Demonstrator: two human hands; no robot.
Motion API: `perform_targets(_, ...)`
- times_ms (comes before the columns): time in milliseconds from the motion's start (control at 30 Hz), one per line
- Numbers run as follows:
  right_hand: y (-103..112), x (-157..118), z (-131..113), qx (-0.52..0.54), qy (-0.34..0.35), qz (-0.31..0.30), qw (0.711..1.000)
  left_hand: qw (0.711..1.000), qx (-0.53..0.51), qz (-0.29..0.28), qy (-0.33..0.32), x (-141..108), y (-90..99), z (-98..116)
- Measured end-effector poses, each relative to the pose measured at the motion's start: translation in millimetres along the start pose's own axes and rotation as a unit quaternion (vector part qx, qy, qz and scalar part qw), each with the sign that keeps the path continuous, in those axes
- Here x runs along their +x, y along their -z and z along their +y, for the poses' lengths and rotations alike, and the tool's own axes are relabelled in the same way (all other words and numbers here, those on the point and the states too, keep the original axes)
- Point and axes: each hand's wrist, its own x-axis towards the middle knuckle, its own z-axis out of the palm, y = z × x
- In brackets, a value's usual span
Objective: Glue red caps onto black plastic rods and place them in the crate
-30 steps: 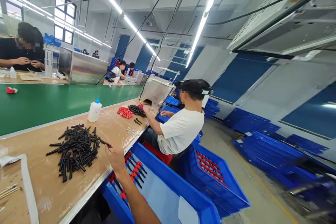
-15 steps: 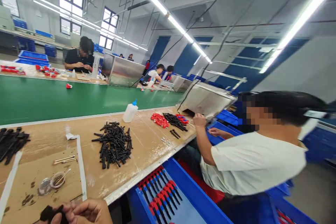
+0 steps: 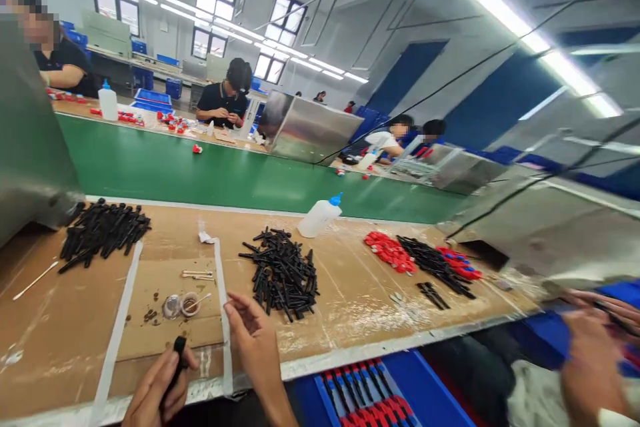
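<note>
Low in the view, my left hand (image 3: 155,387) is closed around a black plastic part (image 3: 179,350) whose blocky end sticks up past the fingers. My right hand (image 3: 257,340) is held over the table's front area with fingers apart and nothing visible in it. Left of its fingertips lies a brown cardboard sheet (image 3: 145,340), bordered by white tape and spotted with dark stains. On the sheet stands a small cup (image 3: 190,305) with a cotton swab (image 3: 204,299) leaning in it, beside a round clear lid (image 3: 172,307). Several more swabs (image 3: 198,274) lie behind.
Piles of black parts lie left (image 3: 105,230) and centre (image 3: 285,273). A white bottle with blue cap (image 3: 320,217) stands behind the centre pile. A green belt (image 3: 240,177) runs behind. To the right are red parts (image 3: 390,251), a blue bin (image 3: 435,387) and a co-worker's blurred hand (image 3: 585,347).
The view has swung left, bringing the left pile and metal box into sight. My hands have separated: my right hand has come off the black part, which stays in my left.
</note>
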Motion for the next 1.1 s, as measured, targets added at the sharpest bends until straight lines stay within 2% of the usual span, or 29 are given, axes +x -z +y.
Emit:
perform_targets(167,-7,10,2,-0.042,-0.003,-0.021,0.999,0.992,-0.109,-0.063,0.035,5,2.8,6)
perform_targets(400,-26,15,-4,-0.125,0.065,-0.079,0.987,0.954,-0.265,-0.119,0.069,5,6.7,19)
perform_targets(633,-36,15,-15,-0.165,0.158,-0.135,0.964,0.946,-0.285,-0.132,0.081,4,7.7,20)
perform_targets(733,-30,15,-10,-0.197,0.181,-0.085,0.96,0.943,-0.291,-0.138,0.084,4,6.9,22)
perform_targets(800,-25,15,-5,-0.203,0.151,-0.04,0.967,0.942,-0.293,-0.14,0.087,3,7.0,23)
perform_targets(933,-19,12,1,-0.153,0.076,-0.004,0.985,0.94,-0.297,-0.141,0.093,4,7.9,23)
perform_targets(1100,-20,7,3,-0.093,0.049,0.035,0.994,0.935,-0.309,-0.146,0.093,5,8.7,23)
